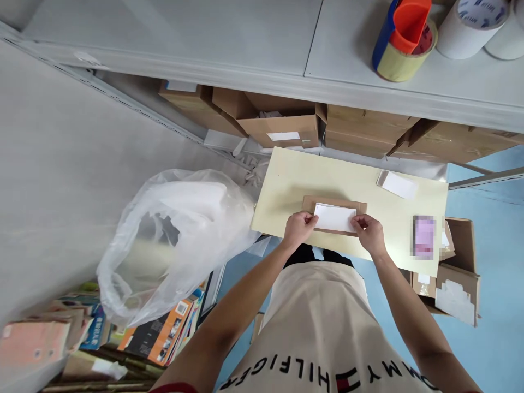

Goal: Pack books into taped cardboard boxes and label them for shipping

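Observation:
A white paper label (335,217) lies over a flat brown cardboard piece (362,208) near the front edge of the pale yellow table (286,180). My left hand (300,226) pinches the label's left end between thumb and fingers. At the opposite end, my right hand (369,232) pinches the right edge. The cardboard shows behind and below the label, its lower edge partly covered by my fingers. Farther back on the table rests a stack of white slips (397,184). To the right sits a blurred-out pinkish rectangular item (424,236).
A large translucent plastic bag (188,240) stands left of the table, above piled books (164,333). Open cardboard boxes (282,128) line the shelf behind. Tape rolls (470,27) and a blue-and-orange tape dispenser (405,33) stand on the upper shelf. A carton (464,284) sits at the right.

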{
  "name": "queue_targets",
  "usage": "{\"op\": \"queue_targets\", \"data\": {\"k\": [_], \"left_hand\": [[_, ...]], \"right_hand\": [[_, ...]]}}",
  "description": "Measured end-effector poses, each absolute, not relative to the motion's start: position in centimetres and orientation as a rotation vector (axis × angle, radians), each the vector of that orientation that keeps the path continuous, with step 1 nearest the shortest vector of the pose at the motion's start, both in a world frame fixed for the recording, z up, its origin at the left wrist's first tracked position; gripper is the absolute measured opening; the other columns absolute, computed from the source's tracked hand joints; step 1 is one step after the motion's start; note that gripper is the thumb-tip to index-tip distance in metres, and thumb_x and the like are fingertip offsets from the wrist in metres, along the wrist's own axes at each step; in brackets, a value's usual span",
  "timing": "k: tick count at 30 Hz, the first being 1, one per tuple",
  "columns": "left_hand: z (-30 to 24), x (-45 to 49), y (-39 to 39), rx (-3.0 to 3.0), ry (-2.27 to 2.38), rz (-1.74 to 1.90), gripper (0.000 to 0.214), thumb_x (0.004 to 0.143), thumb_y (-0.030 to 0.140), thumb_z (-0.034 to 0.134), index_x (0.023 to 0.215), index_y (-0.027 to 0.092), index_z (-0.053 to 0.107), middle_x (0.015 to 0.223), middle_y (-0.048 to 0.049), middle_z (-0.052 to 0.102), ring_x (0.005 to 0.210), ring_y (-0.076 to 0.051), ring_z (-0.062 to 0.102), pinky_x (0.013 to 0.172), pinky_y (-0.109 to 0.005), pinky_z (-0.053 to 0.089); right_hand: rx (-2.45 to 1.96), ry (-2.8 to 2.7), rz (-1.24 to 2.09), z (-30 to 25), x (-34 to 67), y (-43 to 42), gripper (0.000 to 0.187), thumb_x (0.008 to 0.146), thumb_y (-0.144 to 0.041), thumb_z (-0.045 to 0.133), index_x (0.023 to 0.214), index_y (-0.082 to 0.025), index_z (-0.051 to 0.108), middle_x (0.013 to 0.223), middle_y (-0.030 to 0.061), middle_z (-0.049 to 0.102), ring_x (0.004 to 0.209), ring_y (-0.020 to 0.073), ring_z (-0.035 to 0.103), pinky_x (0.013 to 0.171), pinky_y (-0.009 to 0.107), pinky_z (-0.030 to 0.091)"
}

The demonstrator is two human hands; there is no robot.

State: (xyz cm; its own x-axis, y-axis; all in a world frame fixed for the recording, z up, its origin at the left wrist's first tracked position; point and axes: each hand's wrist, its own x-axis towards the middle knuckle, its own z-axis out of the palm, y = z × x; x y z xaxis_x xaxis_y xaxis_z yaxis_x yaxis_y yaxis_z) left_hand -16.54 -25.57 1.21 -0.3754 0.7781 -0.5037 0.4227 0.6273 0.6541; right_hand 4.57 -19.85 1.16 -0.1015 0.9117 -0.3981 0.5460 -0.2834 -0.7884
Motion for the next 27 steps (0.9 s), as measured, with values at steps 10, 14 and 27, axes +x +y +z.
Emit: {"op": "queue_targets", "data": {"k": [10,14,27], "left_hand": [[0.8,-16.9,-24.5,1.03,2.056,0.321,0.023,0.083,0.035,0.059,0.066,0.022,0.066,0.073,-0.0021,0.073,0.072,-0.018,0.066,0.063,-0.027,0.043],[1.1,-16.8,-24.2,1.118,2.091,0.146,0.023,0.084,0.036,0.06,0.067,0.023,0.066,0.073,-0.0025,0.072,0.075,-0.021,0.067,0.061,-0.029,0.042],[0.3,-17.8,-25.0,2.13,1.658,0.246,0.067,0.089,0.054,0.051,0.143,0.014,0.045,0.151,-0.016,0.044,0.14,-0.032,0.039,0.113,-0.045,0.03]], "right_hand": [[-1.924,-1.855,1.194,0.7,4.2,-19.9,0.023,0.079,-0.043,0.056,0.081,-0.023,0.069,0.075,0.0042,0.072,0.067,0.0197,0.064,0.065,0.032,0.049],[-1.888,-2.172,1.026,1.0,3.9,-20.4,0.02,0.083,-0.033,0.055,0.092,-0.024,0.071,0.079,0.0044,0.071,0.072,0.0213,0.064,0.065,0.032,0.048],[-1.177,-2.784,0.374,-0.1,4.9,-20.3,0.058,0.096,-0.048,0.041,0.144,-0.015,0.046,0.144,0.0202,0.048,0.133,0.0354,0.042,0.101,0.05,0.041]]}}
